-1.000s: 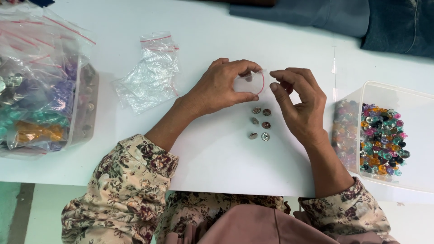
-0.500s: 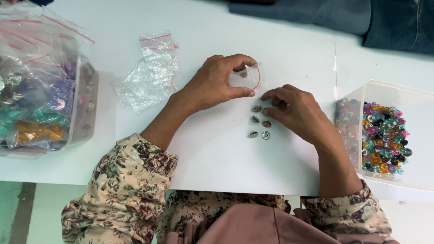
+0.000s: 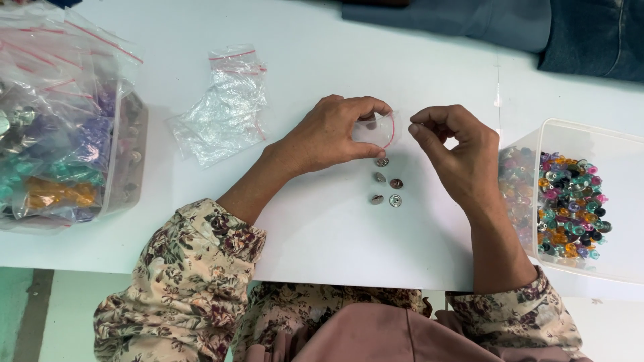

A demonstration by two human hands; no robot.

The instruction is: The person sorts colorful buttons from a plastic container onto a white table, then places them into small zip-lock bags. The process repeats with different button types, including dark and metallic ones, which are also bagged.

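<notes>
My left hand (image 3: 333, 136) holds a small clear zip bag (image 3: 377, 130) with a red seal strip, its mouth held apart between thumb and fingers. My right hand (image 3: 456, 151) hovers just right of the bag's mouth, thumb and forefinger pinched together; whatever sits between them is too small to see. Below the bag, several small round metal snap buttons (image 3: 387, 181) lie loose on the white table (image 3: 322, 60).
A pile of empty clear zip bags (image 3: 225, 110) lies left of my hands. At far left a clear tub (image 3: 127, 167) holds filled bags of coloured pieces. At right a clear box (image 3: 583, 134) holds mixed coloured beads (image 3: 570, 204). Dark blue cloth (image 3: 537, 27) lies at the back.
My right hand dipped down to the loose buttons half a second ago and has come back up beside the bag's mouth with its fingers pinched. My left hand kept the bag in place.
</notes>
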